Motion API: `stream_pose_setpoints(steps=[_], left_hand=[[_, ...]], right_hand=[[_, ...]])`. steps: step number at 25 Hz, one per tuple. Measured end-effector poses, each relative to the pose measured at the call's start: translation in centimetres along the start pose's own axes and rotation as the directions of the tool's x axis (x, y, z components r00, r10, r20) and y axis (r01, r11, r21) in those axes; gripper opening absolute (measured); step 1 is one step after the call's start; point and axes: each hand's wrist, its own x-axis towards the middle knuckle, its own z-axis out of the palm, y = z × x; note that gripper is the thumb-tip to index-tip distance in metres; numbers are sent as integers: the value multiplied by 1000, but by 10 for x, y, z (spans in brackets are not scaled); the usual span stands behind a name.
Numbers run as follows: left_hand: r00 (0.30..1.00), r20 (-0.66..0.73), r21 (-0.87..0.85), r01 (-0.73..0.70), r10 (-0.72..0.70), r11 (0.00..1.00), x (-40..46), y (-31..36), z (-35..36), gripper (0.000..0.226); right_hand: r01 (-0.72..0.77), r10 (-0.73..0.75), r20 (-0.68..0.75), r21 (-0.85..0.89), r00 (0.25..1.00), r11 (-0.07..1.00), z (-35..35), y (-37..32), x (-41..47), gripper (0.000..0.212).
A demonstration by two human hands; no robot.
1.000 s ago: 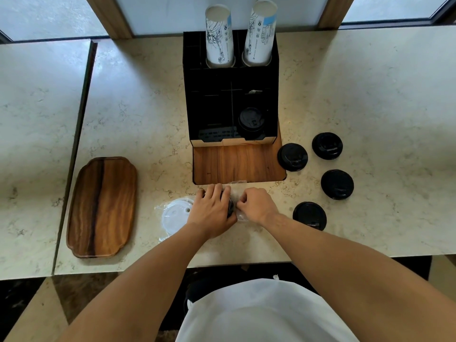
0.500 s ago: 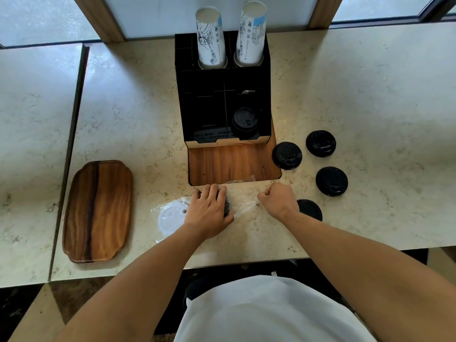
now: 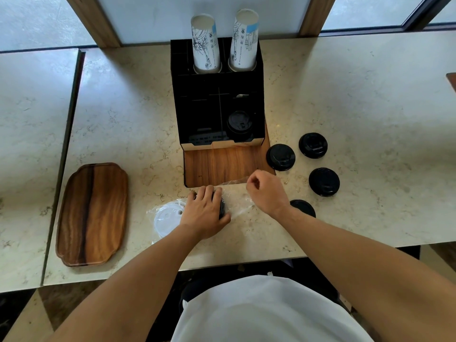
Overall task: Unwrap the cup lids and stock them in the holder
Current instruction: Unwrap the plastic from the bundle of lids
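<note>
A black lid (image 3: 222,209) is pinned under the closed left hand (image 3: 206,213); its clear wrap (image 3: 238,197) is pinched by the right hand (image 3: 267,191).

Wearing a plain white top (image 3: 266,309), loose and lightly creased, showing no print or marking. Baring both forearms from elbow to wrist, left hand (image 3: 204,215) and right hand (image 3: 267,193) going without gloves, rings, watch or sleeves.
</note>
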Motion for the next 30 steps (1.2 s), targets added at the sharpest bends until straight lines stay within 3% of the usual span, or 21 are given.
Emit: stream_pose_setpoints(steps=[4,10,13,21,26,30], left_hand=[[1000,-3,-3,-3,3,1000,-1,0,0,81],[1000,11,-10,-1,1,1000,-1,-1,1,92],[999,35,-5,-11,11,1000,-1,-3,2,99],[997,77,-183,-10,24,983,0,-11,-2,105],[998,39,-168,-34,41,985,-5,-17,-6,107],[1000,-25,-74,-14,12,997,-10,-20,-7,114]], right_hand=[[110,-106,193,-13,975,994,9,-5,-4,20],[46,17,336,-179,942,983,9,1,-11,26],[-37,110,340,-216,934,976,10,7,-12,26],[-315,313,201,-21,928,949,26,-1,-1,36],[-563,492,299,240,818,791,31,-9,1,14],[-679,593,335,425,733,599,30,-21,-3,19]])
